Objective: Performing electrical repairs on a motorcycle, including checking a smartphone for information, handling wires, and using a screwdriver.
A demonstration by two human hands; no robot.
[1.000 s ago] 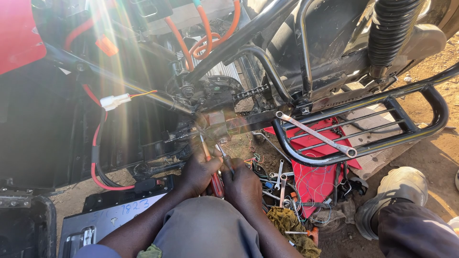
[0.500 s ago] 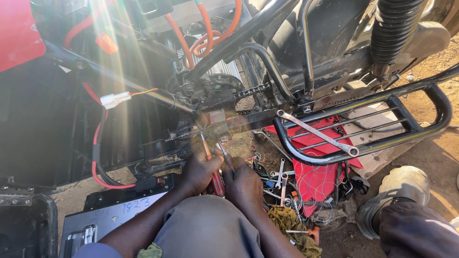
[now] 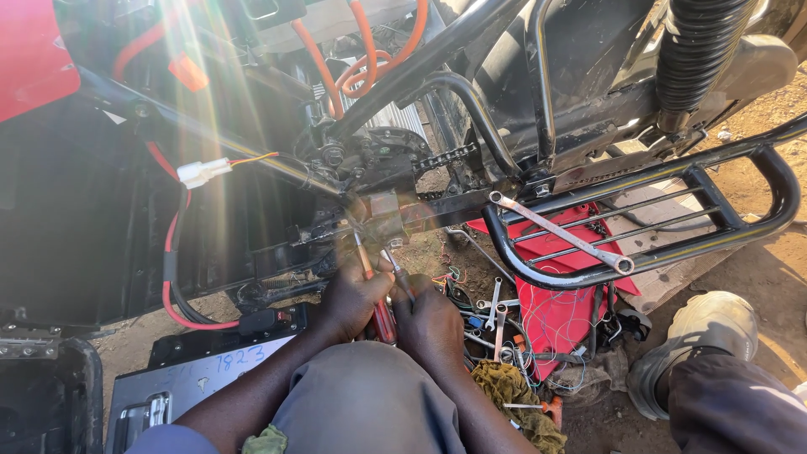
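Left hand: the left hand (image 3: 353, 298) is wrapped around a red-handled screwdriver (image 3: 376, 296), its grip pressed tight on the handle, with the shaft slanting up toward the motorcycle frame (image 3: 471, 34).
Right hand: the right hand (image 3: 430, 324) sits just beside the left, its grip closed on a second slim metal tool (image 3: 395, 271) that points the same way; the tip is too small to tell apart.
Where the tools meet: both tips reach a small metal bracket (image 3: 382, 214) under the frame, below the chain (image 3: 441, 157); sun glare washes over the spot.
Handling, screwdriver: it looks light and stiff, with a smooth, possibly greasy handle; it is best held on the thick middle of the handle, not the shaft.
Around: a long spanner (image 3: 559, 233) lies across the black rack (image 3: 756, 214), loose spanners (image 3: 496, 307) lie on the dirt ground near a red cloth (image 3: 559, 315), and a shoe (image 3: 702, 336) stands to the right.
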